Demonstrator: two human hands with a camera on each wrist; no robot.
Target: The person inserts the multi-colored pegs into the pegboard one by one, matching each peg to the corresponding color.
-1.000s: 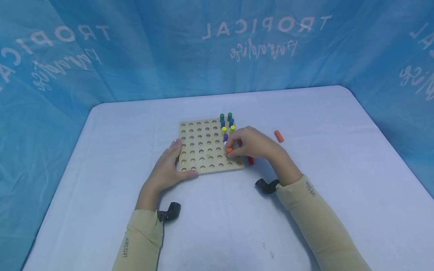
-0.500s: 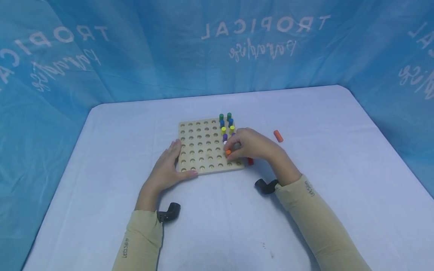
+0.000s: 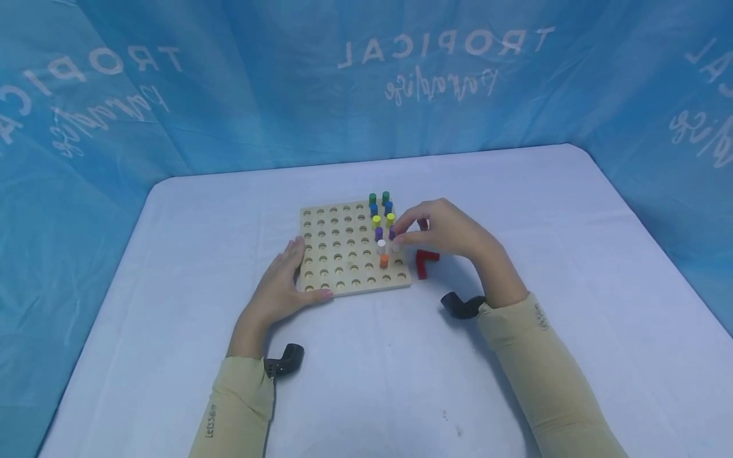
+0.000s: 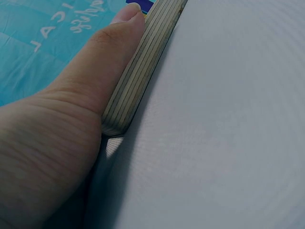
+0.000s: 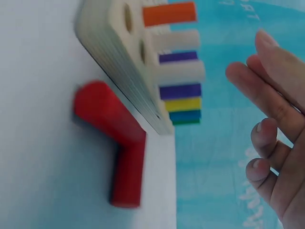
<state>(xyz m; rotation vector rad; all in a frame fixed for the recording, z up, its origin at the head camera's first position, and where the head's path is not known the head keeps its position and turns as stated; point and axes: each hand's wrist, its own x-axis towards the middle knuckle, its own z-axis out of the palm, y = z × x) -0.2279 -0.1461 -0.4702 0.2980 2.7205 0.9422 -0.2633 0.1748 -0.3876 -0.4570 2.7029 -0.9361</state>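
A square wooden pegboard (image 3: pixel 338 254) lies on the table, with paired green, blue, yellow, purple and white pegs upright at its right side. An orange peg (image 3: pixel 384 261) stands in the left of these two columns, in front of a white peg (image 3: pixel 381 247). My left hand (image 3: pixel 277 286) rests against the board's near left corner, its thumb straight along the front edge. My right hand (image 3: pixel 443 229) hovers beside the board's right edge; in the right wrist view its fingers (image 5: pixel 255 90) are apart from the pegs and hold nothing.
Two red pegs (image 3: pixel 422 266) lie touching on the white tablecloth (image 3: pixel 366 369), just right of the board. Blue printed curtains (image 3: pixel 286 95) hang behind and beside the table. Black wrist cameras (image 3: pixel 286 360) are strapped to both wrists.
My right hand has let go of the orange peg, which stands in the board, and has moved up and right. It now covers where a loose orange peg lay. My left hand stays put.
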